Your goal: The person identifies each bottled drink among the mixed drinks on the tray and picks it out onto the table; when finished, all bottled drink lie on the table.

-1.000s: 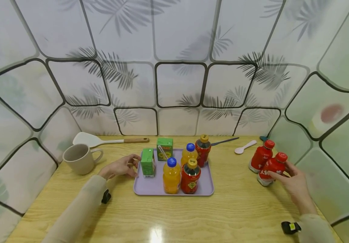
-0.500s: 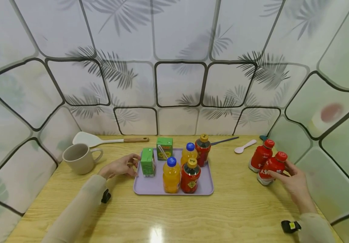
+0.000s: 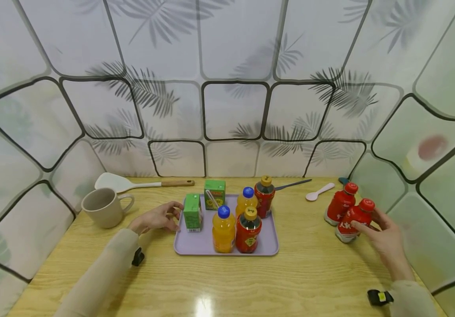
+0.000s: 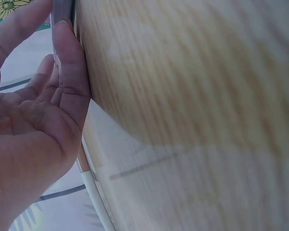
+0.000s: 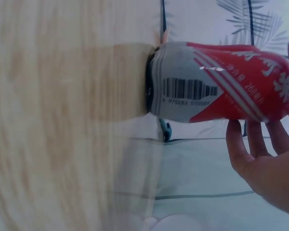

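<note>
My left hand (image 3: pixel 157 217) lies at the left edge of the lilac tray (image 3: pixel 196 243), with loosely bent fingers against its rim. In the left wrist view a fingertip of this hand (image 4: pixel 38 106) meets that rim. Upright on the tray stand two green juice cartons (image 3: pixel 192 212), one with a straw, two orange juice bottles (image 3: pixel 223 231) with blue caps, and two dark drink bottles (image 3: pixel 248 233) with gold caps. On the right, my right hand (image 3: pixel 387 237) holds a red-and-white drink bottle (image 3: pixel 355 220) between thumb and fingers; its base appears to rest on the table.
Another red drink bottle (image 3: pixel 341 203) stands close behind the held one. A beige mug (image 3: pixel 102 211) and a white spatula (image 3: pixel 116 182) are at the left. Behind the tray's right side lie a dark utensil (image 3: pixel 293 184) and a pink spoon (image 3: pixel 320 192). A patterned curtain (image 3: pixel 235 110) surrounds the table.
</note>
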A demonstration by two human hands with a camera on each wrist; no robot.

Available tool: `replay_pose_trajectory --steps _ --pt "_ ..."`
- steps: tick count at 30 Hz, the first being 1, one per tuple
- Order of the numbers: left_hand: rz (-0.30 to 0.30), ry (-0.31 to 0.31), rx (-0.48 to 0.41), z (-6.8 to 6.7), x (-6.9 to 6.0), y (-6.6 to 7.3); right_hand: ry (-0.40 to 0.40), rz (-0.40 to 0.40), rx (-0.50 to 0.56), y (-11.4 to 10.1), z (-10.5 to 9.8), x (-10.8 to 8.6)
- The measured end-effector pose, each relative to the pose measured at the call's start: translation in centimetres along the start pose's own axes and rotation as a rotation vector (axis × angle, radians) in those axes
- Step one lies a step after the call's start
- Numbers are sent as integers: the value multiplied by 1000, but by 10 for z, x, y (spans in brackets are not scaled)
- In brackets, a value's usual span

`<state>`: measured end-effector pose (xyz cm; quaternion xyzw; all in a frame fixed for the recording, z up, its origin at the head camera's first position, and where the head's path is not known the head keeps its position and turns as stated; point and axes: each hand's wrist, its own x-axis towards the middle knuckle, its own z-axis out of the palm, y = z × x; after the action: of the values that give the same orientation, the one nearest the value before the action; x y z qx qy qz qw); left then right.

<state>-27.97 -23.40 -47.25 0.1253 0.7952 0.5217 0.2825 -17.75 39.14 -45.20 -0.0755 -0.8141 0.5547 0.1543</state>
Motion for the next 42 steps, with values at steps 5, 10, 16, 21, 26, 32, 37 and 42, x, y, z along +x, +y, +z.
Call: replay_pose_trajectory --steps 5,10,16,21,26,32,37,42 --pt "3 1 7 0 0 -1 126 -14 186 -11 3 -2" --pt "3 1 10 0 1 -2 327 -40 234 -30 8 -4" --pt "0 -1 -4 0 -1 1 401 -145 85 -47 14 -7" --pt "-9 0 -5 1 -1 2 353 -246 47 -53 23 -7" --pt "-8 9 7 0 0 0 222 -236 233 -60 35 -5" --pt "6 10 21 -1 -1 -3 75 -277 163 -65 57 -4" --pt "-2 11 13 0 -2 -2 -65 -327 172 -70 80 -4" --pt "-8 11 15 1 -1 -1 -200 -334 176 -71 104 -5"
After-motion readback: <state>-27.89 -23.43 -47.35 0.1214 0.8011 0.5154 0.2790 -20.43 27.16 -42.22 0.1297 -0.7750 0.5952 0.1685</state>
